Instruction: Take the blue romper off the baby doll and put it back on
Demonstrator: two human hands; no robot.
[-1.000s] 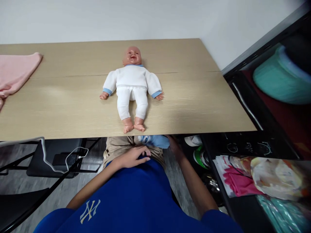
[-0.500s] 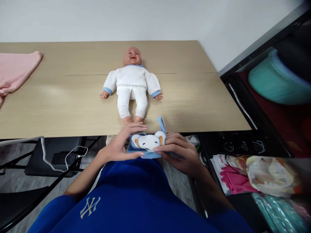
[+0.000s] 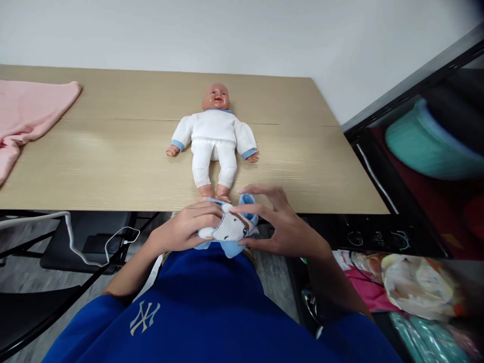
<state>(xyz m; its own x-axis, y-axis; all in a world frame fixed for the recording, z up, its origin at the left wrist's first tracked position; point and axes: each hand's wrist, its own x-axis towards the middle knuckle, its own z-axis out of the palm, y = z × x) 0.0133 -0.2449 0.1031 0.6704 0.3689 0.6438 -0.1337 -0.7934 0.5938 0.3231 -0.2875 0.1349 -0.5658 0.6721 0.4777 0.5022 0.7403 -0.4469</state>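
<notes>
A small light-blue cloth piece with a white animal face (image 3: 231, 228) is held in front of my body, just off the table's near edge. It is crumpled, so its exact kind does not show. My left hand (image 3: 189, 226) grips its left side, fingers bent over the top. On the other side, my right hand (image 3: 282, 222) pinches the face with thumb and a finger, while another finger reaches above a raised blue loop. Beyond the hands a baby doll (image 3: 215, 128) lies on its back in white clothes with blue cuffs, its bare feet towards me.
The doll lies on a wooden table (image 3: 310, 166). A pink cloth (image 3: 34, 108) is spread at the left. Below are a black chair (image 3: 83, 242) and a white cable (image 3: 70, 237). To the right stand a shelf with a teal basin (image 3: 427, 146) and several plastic packages (image 3: 419, 285).
The face on the cloth has tilted down to the right. My left fingers have closed over its top, and my right hand has spread higher. The view has shifted slightly.
</notes>
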